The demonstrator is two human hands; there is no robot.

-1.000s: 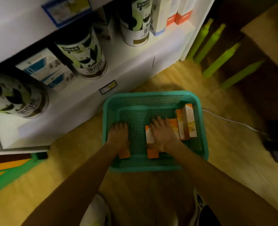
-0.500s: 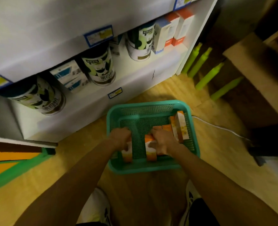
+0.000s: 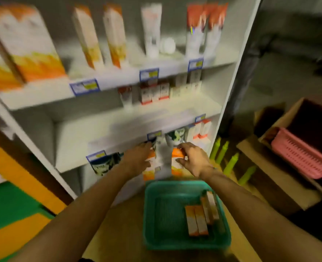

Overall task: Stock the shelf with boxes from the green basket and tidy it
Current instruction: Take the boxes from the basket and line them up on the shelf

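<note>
Head view: I've lifted my left hand (image 3: 140, 159) and right hand (image 3: 193, 159), each gripping an orange box (blurred), from the green basket (image 3: 150, 214) below toward the shelf (image 3: 118, 154).

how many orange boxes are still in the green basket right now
4, as far as the blur allows: two boxes lie flat side by side, two boxes lean against the green basket right wall.

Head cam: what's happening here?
A person is restocking a white shelf unit. Each hand holds one orange-and-white carton: the left hand grips one, the right hand another, both lifted above the green plastic basket on the floor. A few matching cartons remain in the basket. The frame is motion-blurred, so finer detail is unclear.
</note>
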